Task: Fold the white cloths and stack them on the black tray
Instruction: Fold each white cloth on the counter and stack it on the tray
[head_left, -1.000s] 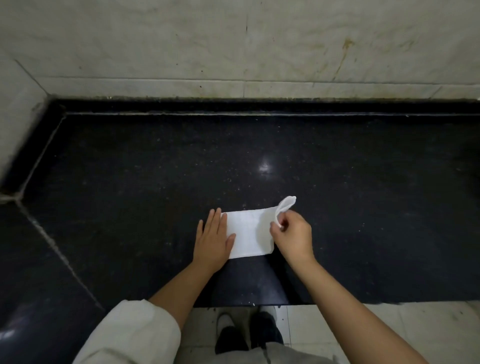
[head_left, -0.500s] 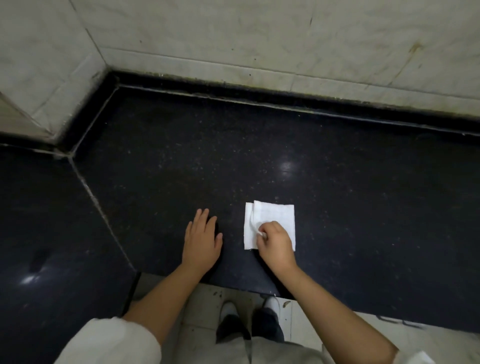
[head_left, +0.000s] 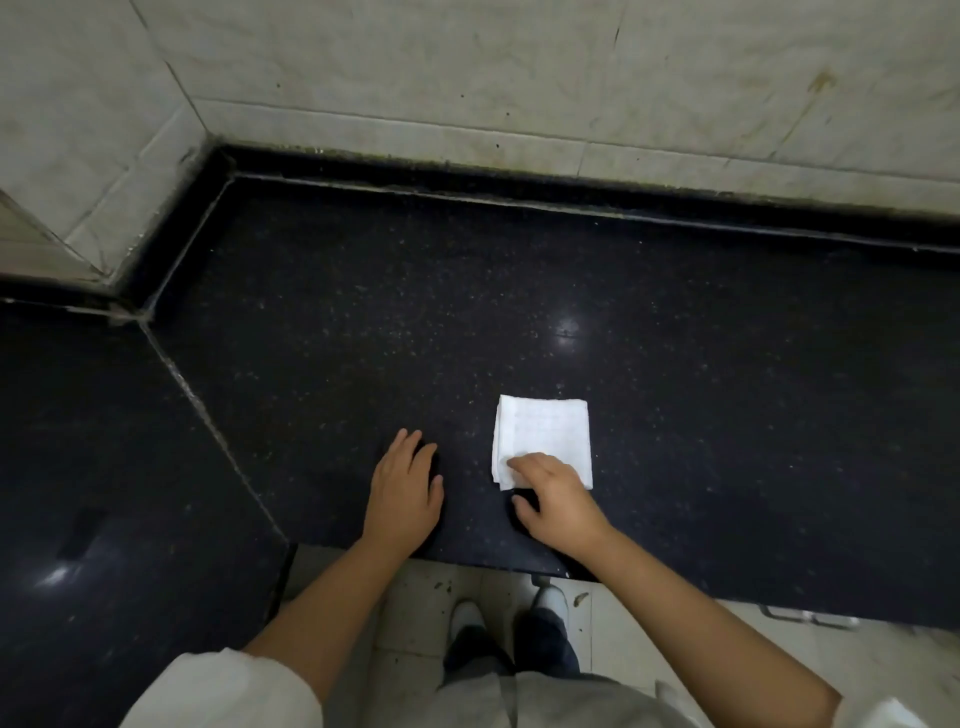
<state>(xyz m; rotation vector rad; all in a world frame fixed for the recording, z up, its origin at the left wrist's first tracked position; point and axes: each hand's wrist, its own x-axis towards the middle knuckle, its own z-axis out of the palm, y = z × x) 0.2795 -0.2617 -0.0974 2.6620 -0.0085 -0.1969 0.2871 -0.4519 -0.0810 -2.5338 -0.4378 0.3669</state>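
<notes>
A white cloth (head_left: 543, 434) lies folded into a small square on the black speckled countertop (head_left: 363, 338), near its front edge. My right hand (head_left: 558, 499) lies over the cloth's near left corner. Its fingertips press down on the cloth and its thumb is spread out on the stone beside it. My left hand (head_left: 405, 493) rests flat on the counter a hand's width to the left of the cloth, fingers straight, touching nothing else.
The counter runs back to a pale tiled wall (head_left: 519, 78) and turns a corner at the left, with a diagonal seam (head_left: 208, 415) between the two slabs. Its front edge (head_left: 467, 564) is just behind my wrists. Below it are floor tiles and my shoes (head_left: 467, 623).
My right hand has carried the cloth's right end over to the left, making a square, and now presses it flat. My left hand has come off the cloth onto the counter.
</notes>
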